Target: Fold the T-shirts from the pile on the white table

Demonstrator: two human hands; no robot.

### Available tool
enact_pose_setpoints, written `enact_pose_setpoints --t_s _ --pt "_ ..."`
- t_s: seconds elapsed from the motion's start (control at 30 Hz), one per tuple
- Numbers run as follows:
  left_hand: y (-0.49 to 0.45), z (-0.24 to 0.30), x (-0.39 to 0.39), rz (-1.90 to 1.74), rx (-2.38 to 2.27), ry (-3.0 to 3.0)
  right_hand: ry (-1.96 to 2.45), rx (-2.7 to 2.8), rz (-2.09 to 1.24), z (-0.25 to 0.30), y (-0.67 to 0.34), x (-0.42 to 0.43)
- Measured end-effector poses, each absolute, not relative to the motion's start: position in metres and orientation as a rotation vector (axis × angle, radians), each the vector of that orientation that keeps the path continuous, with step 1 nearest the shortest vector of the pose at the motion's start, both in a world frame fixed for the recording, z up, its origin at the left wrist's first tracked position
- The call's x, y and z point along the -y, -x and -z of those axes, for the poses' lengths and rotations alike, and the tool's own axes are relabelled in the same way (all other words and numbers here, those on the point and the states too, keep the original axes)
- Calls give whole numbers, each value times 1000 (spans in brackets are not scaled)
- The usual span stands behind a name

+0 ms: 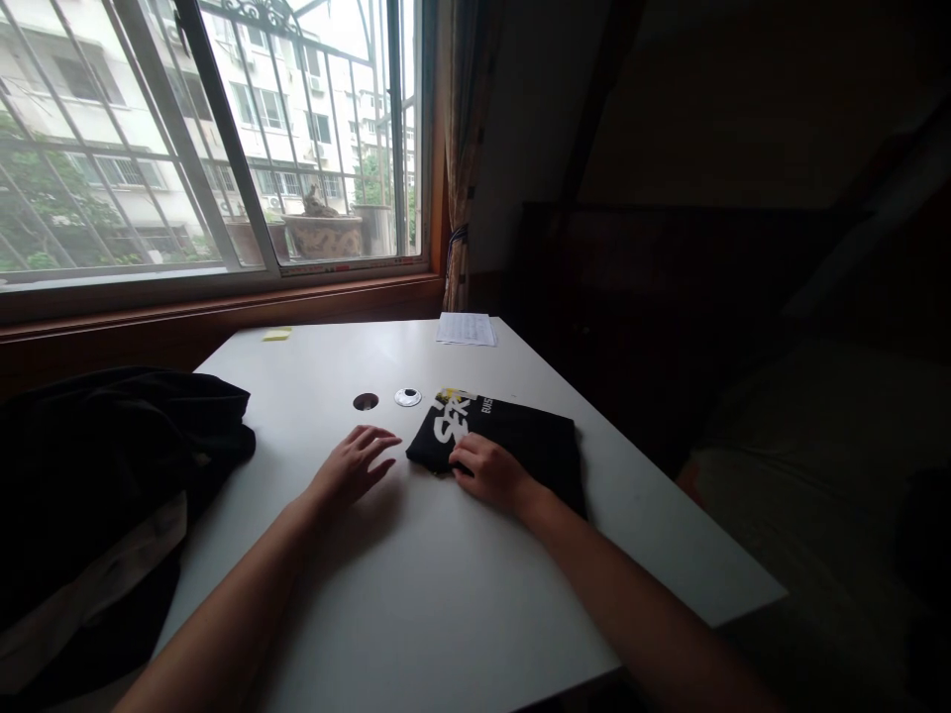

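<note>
A folded black garment with white lettering and a bit of yellow print lies flat on the white table. Its exact kind cannot be told while folded. My right hand rests on its near edge, with curled fingers gripping the cloth there. Just left of the garment, my left hand hovers over the table, fingers spread and holding nothing. A small gap separates its fingertips from the cloth.
Dark clothing is heaped at the table's left side. Behind my hands are a round hole and a silver disc. Papers and yellow sticky notes lie at the far edge, below a barred window.
</note>
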State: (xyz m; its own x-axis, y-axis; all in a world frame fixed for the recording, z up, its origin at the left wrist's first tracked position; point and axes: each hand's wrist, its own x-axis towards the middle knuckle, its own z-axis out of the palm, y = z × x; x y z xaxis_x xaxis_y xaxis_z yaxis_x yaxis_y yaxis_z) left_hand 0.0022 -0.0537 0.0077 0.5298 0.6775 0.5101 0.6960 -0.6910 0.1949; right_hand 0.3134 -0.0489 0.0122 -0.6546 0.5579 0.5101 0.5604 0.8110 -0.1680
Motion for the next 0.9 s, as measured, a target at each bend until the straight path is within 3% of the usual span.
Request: enact_pose_setpoints --t_s 0.4,0.9 --pt "-31 -20 69 667 1122 2913 690 2560 41 -19 -302 60" --pt "-27 -28 71 535 977 2882 598 2515 -254 -25 -311 65"
